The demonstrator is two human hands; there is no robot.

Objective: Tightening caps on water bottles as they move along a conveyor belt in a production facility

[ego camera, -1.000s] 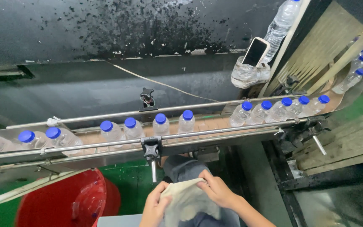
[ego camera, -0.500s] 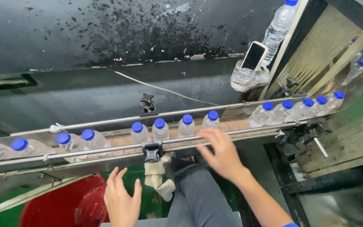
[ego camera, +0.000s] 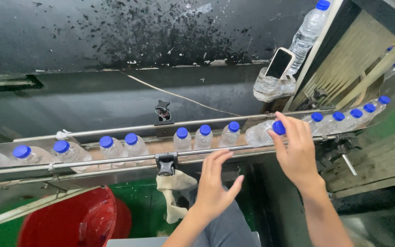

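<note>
A row of clear water bottles with blue caps (ego camera: 182, 138) stands on a conveyor between two metal guide rails (ego camera: 115, 160). One bottle (ego camera: 258, 135) leans over on its side among them. My right hand (ego camera: 296, 153) reaches over the front rail, and its thumb and fingers pinch that bottle's blue cap (ego camera: 278, 127). Just below the front rail my left hand (ego camera: 215, 183) hovers with fingers spread and holds nothing. A pale cloth (ego camera: 173, 194) hangs under the black rail clamp (ego camera: 166, 163), left of my left hand.
A red bucket (ego camera: 69, 219) sits at the lower left on a green floor. A phone (ego camera: 280, 63) rests in a clear cup on the wall, beside an upright bottle (ego camera: 306, 35). More capped bottles (ego camera: 356, 116) curve away at right. A dark spattered wall rises behind.
Both hands let go of the cloth and rose. My right hand moved right onto the leaning bottle's cap; my left hand came up to the front rail. The bottles travelled right.
</note>
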